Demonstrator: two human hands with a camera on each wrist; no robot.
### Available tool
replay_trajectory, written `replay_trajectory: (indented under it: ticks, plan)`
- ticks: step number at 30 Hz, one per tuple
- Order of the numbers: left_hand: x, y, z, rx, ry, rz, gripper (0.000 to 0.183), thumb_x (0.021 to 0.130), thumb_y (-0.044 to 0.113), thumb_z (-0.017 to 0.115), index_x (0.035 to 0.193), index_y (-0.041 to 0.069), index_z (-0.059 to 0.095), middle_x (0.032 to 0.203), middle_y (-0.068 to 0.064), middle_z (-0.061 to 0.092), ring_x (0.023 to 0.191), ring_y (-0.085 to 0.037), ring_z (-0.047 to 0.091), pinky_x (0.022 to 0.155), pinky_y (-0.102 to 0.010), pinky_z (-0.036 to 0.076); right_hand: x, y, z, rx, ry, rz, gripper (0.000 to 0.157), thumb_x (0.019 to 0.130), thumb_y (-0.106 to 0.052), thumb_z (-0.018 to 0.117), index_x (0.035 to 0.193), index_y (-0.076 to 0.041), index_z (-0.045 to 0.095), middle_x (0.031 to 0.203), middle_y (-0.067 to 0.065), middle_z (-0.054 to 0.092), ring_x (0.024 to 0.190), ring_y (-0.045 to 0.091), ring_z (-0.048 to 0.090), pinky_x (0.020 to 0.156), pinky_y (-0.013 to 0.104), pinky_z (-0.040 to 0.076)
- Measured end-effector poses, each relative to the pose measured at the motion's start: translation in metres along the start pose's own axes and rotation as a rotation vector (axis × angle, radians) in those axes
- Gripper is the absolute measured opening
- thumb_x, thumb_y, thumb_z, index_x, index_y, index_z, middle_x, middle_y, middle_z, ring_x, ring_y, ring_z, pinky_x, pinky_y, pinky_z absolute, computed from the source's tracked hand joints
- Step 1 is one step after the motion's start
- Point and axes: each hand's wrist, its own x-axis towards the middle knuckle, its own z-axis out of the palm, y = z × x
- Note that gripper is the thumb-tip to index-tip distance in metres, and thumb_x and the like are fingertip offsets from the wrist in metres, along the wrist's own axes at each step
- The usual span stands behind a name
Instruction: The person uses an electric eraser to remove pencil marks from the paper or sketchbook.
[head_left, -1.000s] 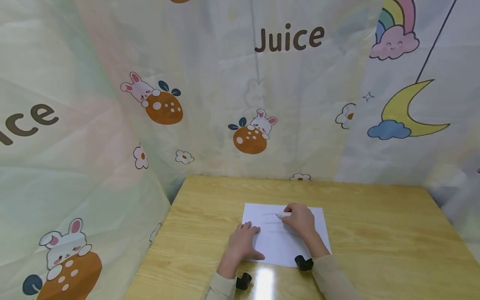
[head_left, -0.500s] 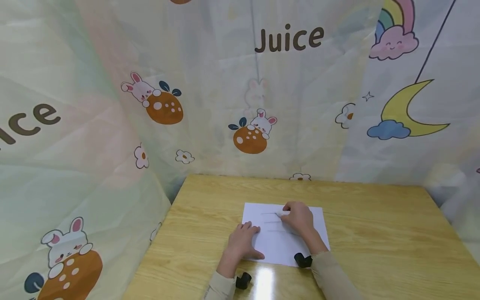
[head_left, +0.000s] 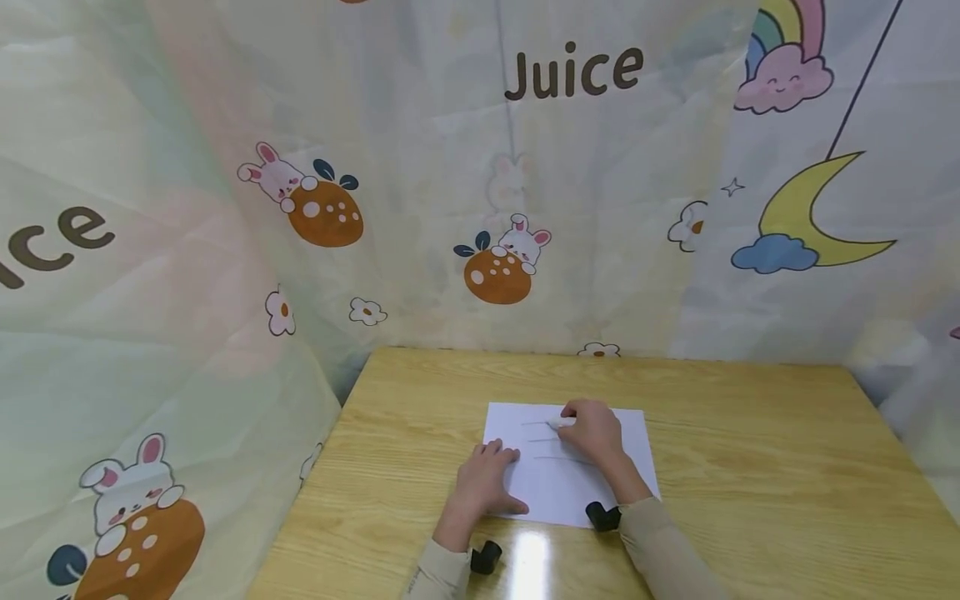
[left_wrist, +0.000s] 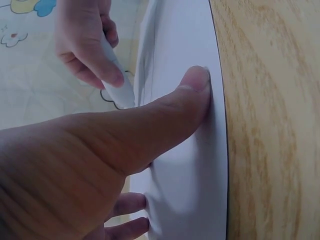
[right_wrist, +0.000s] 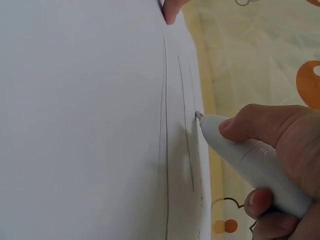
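Pinching the pen closely in the curled fingers of the right hand, over the far part of the paper, with its tip at the farthest line, beyond two nearer lines. Resting the left hand on the left edge of the paper, with its fingers laid out and holding nothing. Since a second ago, shifted the tip only slightly left along that line, without any visible change of grip. Judging by that, likely partway through slow, close work there, needing the paper kept steady on the desk. Hard to tell whether adding to the line or covering it.
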Motion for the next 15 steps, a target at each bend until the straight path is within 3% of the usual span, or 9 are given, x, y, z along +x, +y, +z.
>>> replay_trajectory:
  ticks: [15]
  plan:
    - [0.0028, -0.0036, -0.0021, -0.005, -0.017, -0.002, 0.088, 0.059, 0.059, 0.086, 0.133, 0.020, 0.060, 0.141, -0.011, 0.049, 0.125, -0.033, 0.046, 0.089, -0.047, 0.049, 0.0020, -0.0029, -0.0010, -0.023, -0.005, 0.034, 0.020, 0.070, -0.018, 0.081, 0.088, -0.011, 0.074, 0.088, 0.002, 0.071, 0.074, 0.020, 0.063, 0.057, 0.037, 0.051]
